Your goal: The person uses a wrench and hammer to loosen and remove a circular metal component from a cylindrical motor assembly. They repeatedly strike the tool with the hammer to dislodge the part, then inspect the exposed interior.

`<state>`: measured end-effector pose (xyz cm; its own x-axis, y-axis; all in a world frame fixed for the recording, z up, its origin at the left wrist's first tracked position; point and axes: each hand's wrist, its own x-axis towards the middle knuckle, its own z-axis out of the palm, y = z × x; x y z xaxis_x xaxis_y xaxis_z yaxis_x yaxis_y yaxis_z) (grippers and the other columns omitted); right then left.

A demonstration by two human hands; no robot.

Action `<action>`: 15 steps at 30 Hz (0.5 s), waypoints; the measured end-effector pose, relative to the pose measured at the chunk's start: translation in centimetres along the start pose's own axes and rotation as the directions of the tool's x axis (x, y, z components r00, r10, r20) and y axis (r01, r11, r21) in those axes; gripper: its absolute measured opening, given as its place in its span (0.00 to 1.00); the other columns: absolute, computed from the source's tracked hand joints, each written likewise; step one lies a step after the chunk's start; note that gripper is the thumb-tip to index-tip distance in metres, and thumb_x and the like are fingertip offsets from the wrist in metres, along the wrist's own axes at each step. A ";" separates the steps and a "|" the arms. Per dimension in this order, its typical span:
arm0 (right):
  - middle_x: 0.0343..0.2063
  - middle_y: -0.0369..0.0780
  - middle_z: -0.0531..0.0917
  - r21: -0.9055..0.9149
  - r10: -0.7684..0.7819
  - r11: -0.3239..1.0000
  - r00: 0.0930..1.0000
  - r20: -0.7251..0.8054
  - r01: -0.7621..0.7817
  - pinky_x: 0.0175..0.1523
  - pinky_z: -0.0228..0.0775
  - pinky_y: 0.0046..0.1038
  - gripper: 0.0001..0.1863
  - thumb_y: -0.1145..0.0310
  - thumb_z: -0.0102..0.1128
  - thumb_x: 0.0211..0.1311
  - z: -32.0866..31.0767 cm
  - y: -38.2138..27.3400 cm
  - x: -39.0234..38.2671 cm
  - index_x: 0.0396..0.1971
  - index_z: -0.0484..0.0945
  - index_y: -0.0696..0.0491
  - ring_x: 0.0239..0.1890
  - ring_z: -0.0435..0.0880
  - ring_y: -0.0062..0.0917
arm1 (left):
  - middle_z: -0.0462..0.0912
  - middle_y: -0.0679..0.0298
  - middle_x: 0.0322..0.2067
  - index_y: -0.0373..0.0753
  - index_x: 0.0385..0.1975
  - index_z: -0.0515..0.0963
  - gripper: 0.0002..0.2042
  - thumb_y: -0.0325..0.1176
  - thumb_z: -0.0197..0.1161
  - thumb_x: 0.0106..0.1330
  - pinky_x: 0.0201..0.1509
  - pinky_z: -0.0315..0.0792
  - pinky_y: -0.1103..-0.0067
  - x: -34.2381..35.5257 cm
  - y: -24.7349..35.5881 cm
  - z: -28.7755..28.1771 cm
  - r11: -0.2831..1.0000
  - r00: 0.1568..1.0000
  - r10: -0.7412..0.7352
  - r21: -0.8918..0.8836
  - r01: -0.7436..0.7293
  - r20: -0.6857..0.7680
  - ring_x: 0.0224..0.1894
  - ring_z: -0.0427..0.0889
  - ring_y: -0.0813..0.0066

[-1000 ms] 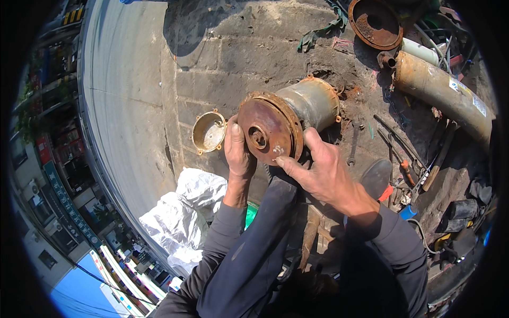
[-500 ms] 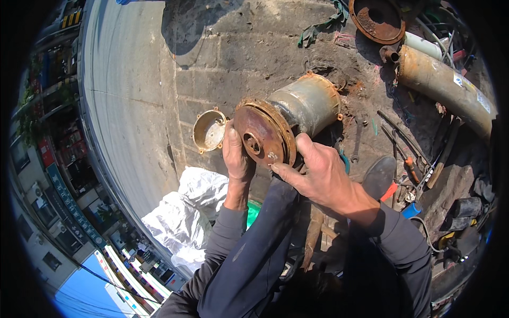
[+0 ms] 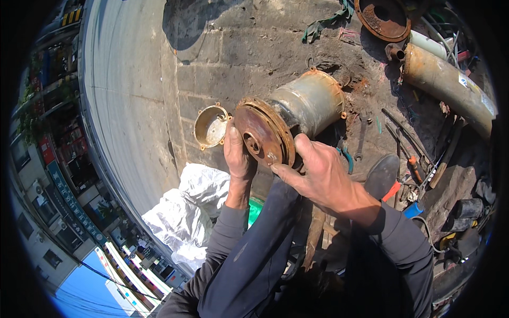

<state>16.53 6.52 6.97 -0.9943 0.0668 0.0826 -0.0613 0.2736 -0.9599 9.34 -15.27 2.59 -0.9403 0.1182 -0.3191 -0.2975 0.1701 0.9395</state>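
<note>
A rusty, round pump impeller [image 3: 262,130] is at the end of a grey cylindrical pump motor [image 3: 310,100] lying on its side. My left hand [image 3: 237,151] grips the impeller's left rim, its thumb up along the edge. On the right side, my right hand [image 3: 321,172] closes around the rim, with thumb and fingers pressed on it. The impeller's face, with a round hub opening, is turned toward me. Just left of my left hand a shallow metal end cover [image 3: 211,126] with lugs lies open side up on the ground. Fingertips behind the impeller are hidden.
A crumpled white sack [image 3: 188,209] lies at lower left. At right are a wrench [image 3: 362,132], a screwdriver with an orange handle [image 3: 413,167] and other tools. A long rusty metal cylinder [image 3: 448,82] and a rusty round casing [image 3: 383,20] lie at upper right.
My view has shifted slightly, so the ground items sit a little further right. Both hands keep their hold on the impeller, which shows no clear turn.
</note>
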 end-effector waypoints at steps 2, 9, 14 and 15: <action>0.20 0.48 0.79 0.003 0.003 1.000 1.000 -0.003 -0.003 0.31 0.76 0.41 0.22 0.69 0.79 0.58 0.1 0.1 0.2 0.39 0.71 0.59 0.23 0.83 0.47 | 0.81 0.55 0.55 0.31 0.67 0.69 0.28 0.50 0.37 0.88 0.59 0.80 0.71 0.0 0.2 0.1 1.000 1.000 0.011 -0.007 -0.011 0.011 0.55 0.83 0.69; 0.19 0.50 0.79 0.048 0.023 0.999 0.999 -0.030 -0.022 0.29 0.76 0.42 0.22 0.69 0.78 0.59 0.3 0.4 0.9 0.40 0.70 0.60 0.22 0.83 0.50 | 0.81 0.56 0.55 0.31 0.66 0.70 0.28 0.51 0.38 0.88 0.59 0.79 0.71 0.3 0.8 0.6 0.994 0.999 -0.030 -0.107 0.032 0.023 0.54 0.83 0.69; 0.23 0.52 0.81 0.074 0.101 0.992 0.995 -0.027 -0.099 0.31 0.75 0.41 0.22 0.70 0.78 0.59 0.5 0.4 1.7 0.40 0.70 0.60 0.26 0.84 0.51 | 0.80 0.56 0.56 0.30 0.63 0.72 0.23 0.46 0.54 0.84 0.63 0.73 0.74 0.8 1.5 0.5 0.986 0.982 0.106 0.143 -0.084 -0.155 0.57 0.79 0.69; 0.25 0.52 0.81 0.084 0.129 0.988 0.991 -0.022 -0.126 0.31 0.74 0.40 0.22 0.70 0.79 0.58 0.6 0.3 1.9 0.40 0.70 0.60 0.27 0.85 0.51 | 0.80 0.57 0.56 0.31 0.63 0.73 0.22 0.44 0.57 0.84 0.64 0.73 0.74 0.9 1.8 0.5 0.950 0.963 0.156 0.302 -0.085 -0.220 0.57 0.79 0.70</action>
<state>14.59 6.20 6.66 -0.9918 0.1223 -0.0358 0.0577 0.1810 -0.9818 8.01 -14.32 3.95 -0.9883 -0.0747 -0.1333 -0.1527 0.4468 0.8815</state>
